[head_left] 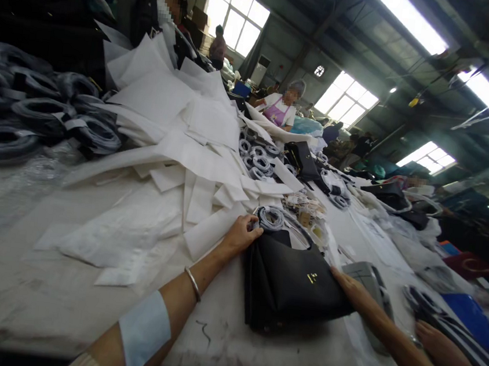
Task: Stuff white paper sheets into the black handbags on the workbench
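A black handbag (299, 282) with a small gold mark on its front stands tilted on the table before me. My left hand (244, 234) is closed at the bag's upper left corner, fingertips pinching its edge beside a coiled, grey-wrapped strap (271, 218). The bag's curved handle (303, 231) rises behind that coil. On the other side, my right hand (346, 284) holds the bag's right edge, its fingers partly hidden behind the bag. A bracelet and a pale blue patch are on my left arm.
White sheets (169, 105) are heaped at the left and middle. Wrapped coils (45, 104) lie far left, more (259, 160) behind the sheets. A grey device (368, 277) sits right of the bag, near another person's hand (433, 339). A co-worker (278, 111) stands across the table.
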{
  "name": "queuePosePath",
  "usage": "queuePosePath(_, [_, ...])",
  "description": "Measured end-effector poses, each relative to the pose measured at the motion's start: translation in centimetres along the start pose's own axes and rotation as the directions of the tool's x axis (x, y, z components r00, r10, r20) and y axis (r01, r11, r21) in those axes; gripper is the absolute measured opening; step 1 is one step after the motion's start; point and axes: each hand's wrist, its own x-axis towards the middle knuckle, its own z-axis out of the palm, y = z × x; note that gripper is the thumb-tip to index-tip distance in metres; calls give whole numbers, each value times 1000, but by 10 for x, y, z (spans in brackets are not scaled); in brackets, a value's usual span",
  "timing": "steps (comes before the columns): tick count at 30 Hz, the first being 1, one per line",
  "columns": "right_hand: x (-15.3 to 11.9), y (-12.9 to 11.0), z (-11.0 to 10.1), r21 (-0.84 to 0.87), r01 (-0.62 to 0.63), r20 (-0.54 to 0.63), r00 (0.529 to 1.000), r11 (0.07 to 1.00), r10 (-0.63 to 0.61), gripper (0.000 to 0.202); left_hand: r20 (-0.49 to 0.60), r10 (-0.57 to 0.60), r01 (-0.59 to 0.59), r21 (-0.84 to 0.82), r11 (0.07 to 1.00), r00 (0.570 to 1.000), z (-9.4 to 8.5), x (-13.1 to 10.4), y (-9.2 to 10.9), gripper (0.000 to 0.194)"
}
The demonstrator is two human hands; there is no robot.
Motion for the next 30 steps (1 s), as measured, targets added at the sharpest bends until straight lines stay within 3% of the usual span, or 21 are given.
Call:
queuePosePath(5, [-45,9,1,107,5,202,979,994,-27,46,71,23,-29,93,995,997,-11,1,5,30])
queuePosePath(8, [-69,-5,-7,122,14,74,997,992,-23,47,101,15,-32,167,985,995,-15,-1,8,28])
queuePosePath(11, [-83,-34,-10,230,148,-85,988,962,-132,39,79,42,-62,263,963,996,-15,-7,11,28])
queuePosePath(16, [-88,-80,0,329,434,-25,892,839,-452,26,36,121,-125,392,911,992,-9,-26,18,26])
queuePosePath(21, [-83,-83,3,268,527,101,817,806,-568,20,55,184,-189,432,882,981,-4,-68,49,28])
queuePosePath(23, [-80,-82,0,258,535,157,798,804,-581,20,150,206,-251,418,873,967,-1,-93,70,33])
queuePosePath(25, [-79,-84,-2,219,548,198,785,807,-587,20,353,191,-339,424,840,916,3,-118,89,38])
queuePosePath(27, [-81,-89,-1,136,557,213,792,820,-573,19,526,125,-423,497,758,841,8,-137,100,47])
queuePosePath(30, [-88,-99,8,-31,546,226,820,837,-527,28,625,59,-535,612,583,778,14,-151,100,71])
